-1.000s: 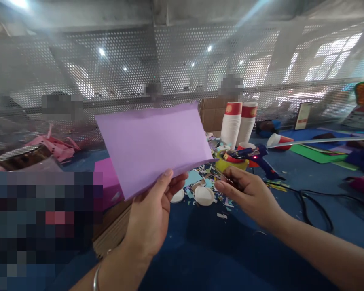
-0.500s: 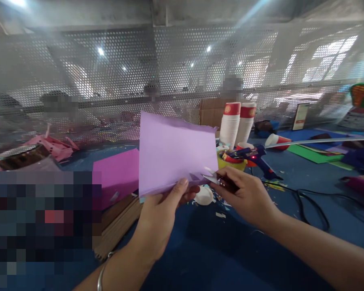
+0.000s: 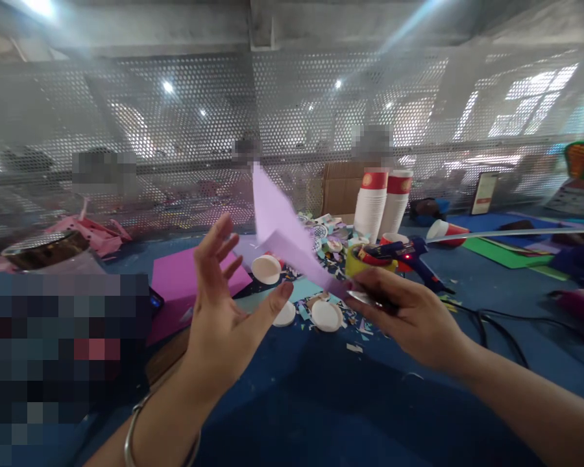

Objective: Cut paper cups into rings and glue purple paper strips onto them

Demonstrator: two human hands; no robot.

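Note:
My left hand is raised with its fingers spread and holds nothing; a silver bangle circles its wrist. Just to its right hangs a sheet of light purple paper, tilted, bent and blurred. The lower right corner of that sheet meets the fingertips of my right hand, which pinches it. Scissors are also in the right hand; their metal blade shows, while the handles are mostly hidden by the fingers. Below the sheet, white paper cup bottoms lie among small scraps.
Stacked paper cups stand behind a yellow container. A blue glue gun with a lit red light rests there, its black cord crossing the right side. Magenta paper lies left; green card lies right.
My left hand has let go of the purple paper and opened. The sheet has swung from flat-on to a tilted, bent position, now held at its corner by my right hand.

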